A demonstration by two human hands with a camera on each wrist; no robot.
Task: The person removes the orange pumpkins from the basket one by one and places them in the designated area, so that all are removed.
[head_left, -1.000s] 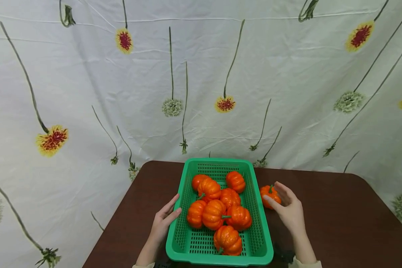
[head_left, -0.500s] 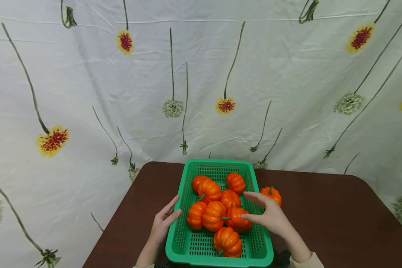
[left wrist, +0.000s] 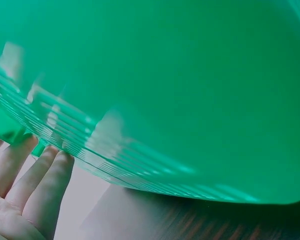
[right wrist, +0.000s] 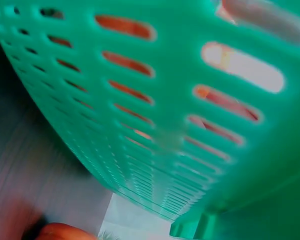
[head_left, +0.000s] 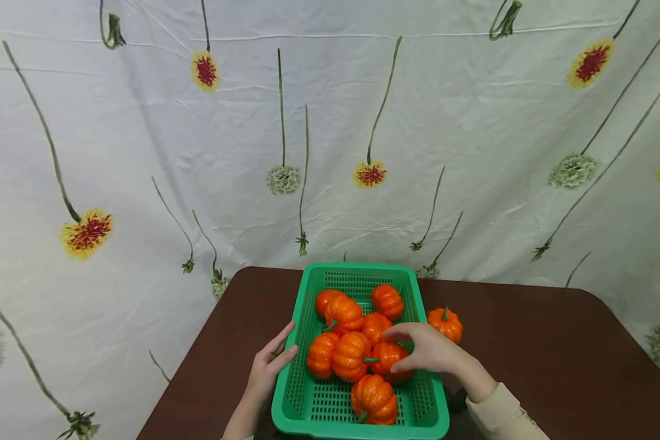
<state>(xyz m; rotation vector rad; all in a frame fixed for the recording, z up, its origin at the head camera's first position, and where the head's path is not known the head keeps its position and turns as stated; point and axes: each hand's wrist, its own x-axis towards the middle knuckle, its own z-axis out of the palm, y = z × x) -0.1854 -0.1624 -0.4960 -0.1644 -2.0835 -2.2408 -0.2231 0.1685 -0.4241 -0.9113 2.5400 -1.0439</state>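
A green plastic basket (head_left: 313,403) with slotted walls holds several small orange pumpkins, one of them a ribbed pumpkin (head_left: 374,398) at the near end. My left hand (head_left: 263,370) rests against the basket's left side, fingers fairly straight. The left wrist view shows its fingertips (left wrist: 65,157) touching the outside of the slotted wall. Reaching over the right rim, my right hand (head_left: 426,349) curls its fingers and thumb round a pumpkin (head_left: 382,365) inside the basket. In the right wrist view the green wall (right wrist: 165,125) hides most of that hand.
Outside the basket, just to its right, another pumpkin (head_left: 445,325) with a green stem sits on the dark brown table (head_left: 539,354). A white cloth (head_left: 330,134) printed with flowers hangs behind the table.
My right hand has moved left from beside the pumpkin on the table, over the rim and down to a pumpkin in the basket. The left hand stays in place.
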